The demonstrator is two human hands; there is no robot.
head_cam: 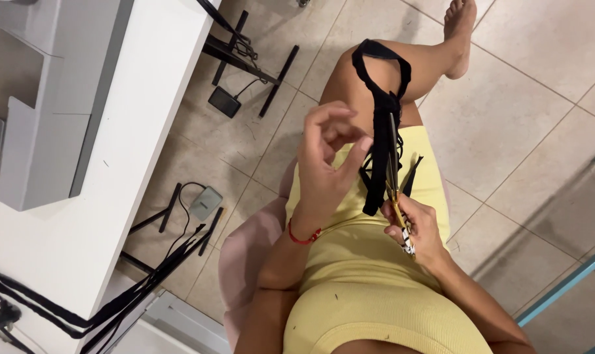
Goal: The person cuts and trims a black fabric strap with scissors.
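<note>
A seated person in a ribbed yellow dress [369, 275] works over the lap, seen from above. The left hand [327, 160], a red cord bracelet [302, 237] at its wrist, is raised with its fingers [358, 149] pinching the edge of a narrow black lace strip of fabric [379, 131], which hangs from a loop draped over the bent knee down to the lap. The right hand [419, 229] is clenched around the patterned black-and-white handles of a pair of gold-bladed scissors [396, 187], whose blades point up along the fabric strip and touch it. The person sits on a pale pink upholstered chair [248, 255] on a beige tiled floor [507, 124]. To the left stands a white worktop [127, 151] bearing a white sewing machine [35, 105], with black cables [61, 314] trailing off its near edge; two foot pedals [224, 101] lie on the floor beneath.
</note>
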